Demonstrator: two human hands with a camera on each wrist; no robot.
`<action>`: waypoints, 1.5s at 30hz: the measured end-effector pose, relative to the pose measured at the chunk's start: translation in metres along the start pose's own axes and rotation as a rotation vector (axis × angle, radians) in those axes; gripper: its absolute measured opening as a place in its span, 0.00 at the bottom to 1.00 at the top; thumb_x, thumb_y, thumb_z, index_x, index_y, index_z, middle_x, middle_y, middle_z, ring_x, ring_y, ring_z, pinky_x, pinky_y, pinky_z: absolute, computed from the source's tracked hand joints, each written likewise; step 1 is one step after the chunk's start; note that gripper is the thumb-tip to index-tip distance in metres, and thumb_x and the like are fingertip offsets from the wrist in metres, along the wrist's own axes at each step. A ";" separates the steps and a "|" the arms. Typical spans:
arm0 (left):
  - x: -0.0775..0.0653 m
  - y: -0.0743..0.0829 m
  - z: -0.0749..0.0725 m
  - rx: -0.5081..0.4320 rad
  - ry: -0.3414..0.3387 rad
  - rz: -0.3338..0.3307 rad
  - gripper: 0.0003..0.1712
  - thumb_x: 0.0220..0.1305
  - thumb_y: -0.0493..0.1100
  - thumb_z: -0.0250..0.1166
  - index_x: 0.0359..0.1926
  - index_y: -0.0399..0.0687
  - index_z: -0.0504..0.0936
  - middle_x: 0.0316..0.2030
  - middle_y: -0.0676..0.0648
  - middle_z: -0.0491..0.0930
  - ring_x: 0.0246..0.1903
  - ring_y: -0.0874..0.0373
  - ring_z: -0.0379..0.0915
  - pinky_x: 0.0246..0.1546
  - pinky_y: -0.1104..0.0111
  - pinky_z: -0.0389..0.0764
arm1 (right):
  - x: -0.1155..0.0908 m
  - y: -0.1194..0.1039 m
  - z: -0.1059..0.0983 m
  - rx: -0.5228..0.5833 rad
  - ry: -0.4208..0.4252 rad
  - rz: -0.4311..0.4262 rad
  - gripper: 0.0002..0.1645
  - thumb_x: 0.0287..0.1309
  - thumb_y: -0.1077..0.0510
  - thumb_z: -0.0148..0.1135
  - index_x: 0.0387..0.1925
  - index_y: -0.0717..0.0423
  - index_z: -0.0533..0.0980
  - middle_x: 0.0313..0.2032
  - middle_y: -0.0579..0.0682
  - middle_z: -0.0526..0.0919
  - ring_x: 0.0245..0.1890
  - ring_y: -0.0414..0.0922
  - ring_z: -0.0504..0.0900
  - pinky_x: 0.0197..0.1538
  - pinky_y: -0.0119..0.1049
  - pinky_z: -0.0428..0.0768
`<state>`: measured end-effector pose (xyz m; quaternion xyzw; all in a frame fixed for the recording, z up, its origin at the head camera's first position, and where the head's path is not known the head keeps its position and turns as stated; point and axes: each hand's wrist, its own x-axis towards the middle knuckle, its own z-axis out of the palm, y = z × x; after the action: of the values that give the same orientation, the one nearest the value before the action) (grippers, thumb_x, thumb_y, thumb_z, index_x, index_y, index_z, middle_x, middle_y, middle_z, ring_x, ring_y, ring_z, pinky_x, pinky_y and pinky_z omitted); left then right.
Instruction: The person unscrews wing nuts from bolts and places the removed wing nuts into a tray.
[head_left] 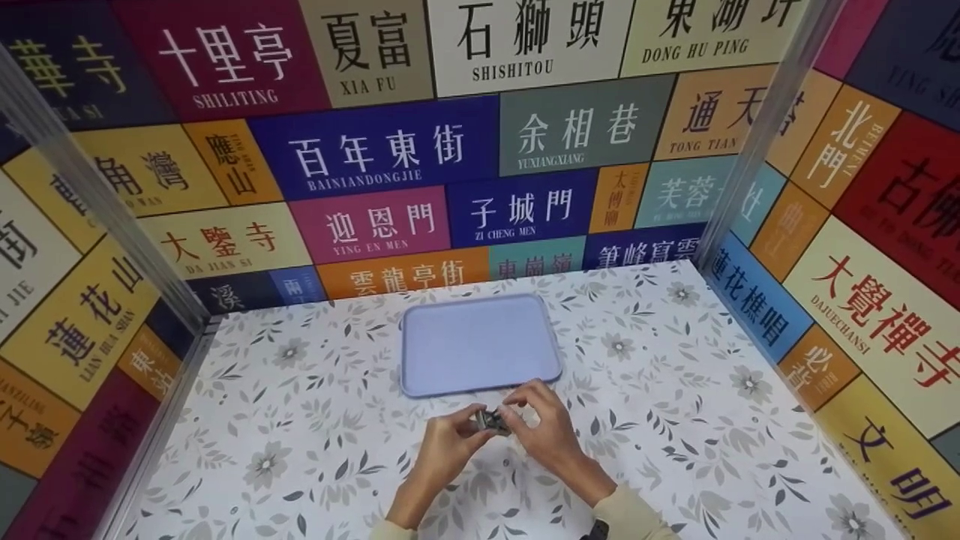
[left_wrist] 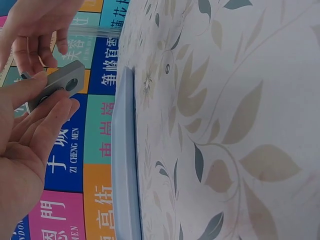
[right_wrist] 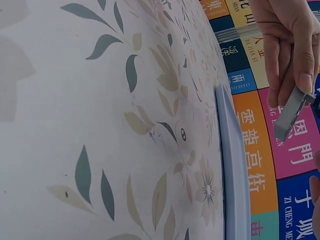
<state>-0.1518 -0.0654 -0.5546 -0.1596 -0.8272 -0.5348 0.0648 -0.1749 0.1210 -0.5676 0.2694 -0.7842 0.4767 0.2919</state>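
My left hand [head_left: 448,444] pinches a small grey metal block [left_wrist: 70,80] between thumb and fingers, above the table. A round hole goes through the block's free end in the left wrist view. From its other side juts a threaded screw [right_wrist: 311,97] with a dark head, partly cut off by the frame edge in the right wrist view. Facing it, my right hand [head_left: 547,429] has its thumb and index finger curled in at the block's right end, around the dark screw head. The exact contact there is partly hidden.
A light blue rectangular tray [head_left: 480,345] lies on the table just beyond both hands. The white table [head_left: 300,450] has a leaf and flower print. Printed panels [head_left: 375,150] with large characters surround it at the back and sides.
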 end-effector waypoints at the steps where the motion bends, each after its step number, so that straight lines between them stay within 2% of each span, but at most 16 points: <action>1: 0.000 0.000 0.000 -0.002 -0.002 0.002 0.19 0.57 0.36 0.74 0.50 0.35 0.85 0.34 0.39 0.89 0.35 0.50 0.89 0.37 0.74 0.85 | -0.001 0.000 0.000 -0.005 -0.008 0.011 0.04 0.58 0.60 0.70 0.34 0.47 0.82 0.35 0.42 0.80 0.35 0.41 0.78 0.41 0.33 0.76; 5: -0.002 0.000 0.001 0.002 -0.009 0.006 0.18 0.57 0.36 0.74 0.50 0.35 0.85 0.33 0.39 0.89 0.35 0.51 0.89 0.37 0.75 0.85 | -0.003 0.001 0.001 -0.031 -0.027 0.015 0.06 0.56 0.59 0.72 0.33 0.44 0.82 0.35 0.40 0.80 0.36 0.38 0.77 0.42 0.32 0.75; 10: -0.001 0.001 0.002 0.016 -0.001 0.017 0.19 0.57 0.36 0.74 0.50 0.35 0.86 0.32 0.39 0.89 0.34 0.51 0.89 0.37 0.77 0.84 | -0.002 0.000 0.001 -0.060 -0.047 0.008 0.08 0.54 0.60 0.74 0.34 0.47 0.81 0.37 0.41 0.81 0.39 0.38 0.77 0.43 0.34 0.75; 18: -0.001 -0.001 0.001 0.017 -0.020 0.012 0.20 0.58 0.38 0.74 0.50 0.34 0.85 0.35 0.39 0.90 0.34 0.52 0.89 0.36 0.74 0.86 | -0.001 -0.001 -0.001 -0.011 -0.121 -0.007 0.13 0.53 0.64 0.72 0.40 0.48 0.81 0.42 0.42 0.79 0.44 0.41 0.77 0.50 0.40 0.77; 25: 0.000 -0.001 0.000 0.030 -0.014 0.031 0.19 0.58 0.39 0.74 0.50 0.38 0.86 0.34 0.40 0.90 0.34 0.53 0.89 0.35 0.74 0.85 | 0.001 -0.001 0.000 0.057 -0.110 -0.052 0.19 0.50 0.71 0.70 0.41 0.48 0.82 0.43 0.45 0.80 0.44 0.44 0.78 0.50 0.39 0.77; 31: 0.002 0.000 0.000 0.014 -0.019 0.059 0.18 0.58 0.39 0.74 0.49 0.39 0.86 0.35 0.40 0.90 0.35 0.53 0.89 0.35 0.75 0.85 | 0.005 -0.001 0.000 0.054 -0.103 -0.113 0.23 0.43 0.77 0.68 0.38 0.51 0.82 0.42 0.49 0.80 0.44 0.44 0.78 0.51 0.36 0.78; 41: 0.006 0.001 0.001 0.021 -0.046 0.025 0.22 0.60 0.39 0.73 0.52 0.32 0.84 0.32 0.40 0.89 0.34 0.52 0.89 0.34 0.76 0.84 | 0.007 0.001 0.001 0.071 -0.097 -0.129 0.20 0.48 0.79 0.65 0.32 0.51 0.82 0.42 0.50 0.79 0.43 0.45 0.78 0.47 0.35 0.78; 45: 0.006 0.001 0.000 0.018 -0.061 0.021 0.22 0.60 0.39 0.72 0.53 0.32 0.83 0.32 0.40 0.90 0.34 0.52 0.89 0.34 0.77 0.84 | 0.006 0.001 0.001 0.076 -0.092 -0.128 0.20 0.50 0.79 0.65 0.31 0.50 0.82 0.42 0.52 0.79 0.43 0.47 0.78 0.44 0.36 0.78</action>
<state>-0.1570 -0.0636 -0.5517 -0.1840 -0.8318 -0.5217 0.0465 -0.1800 0.1199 -0.5639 0.3514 -0.7594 0.4734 0.2751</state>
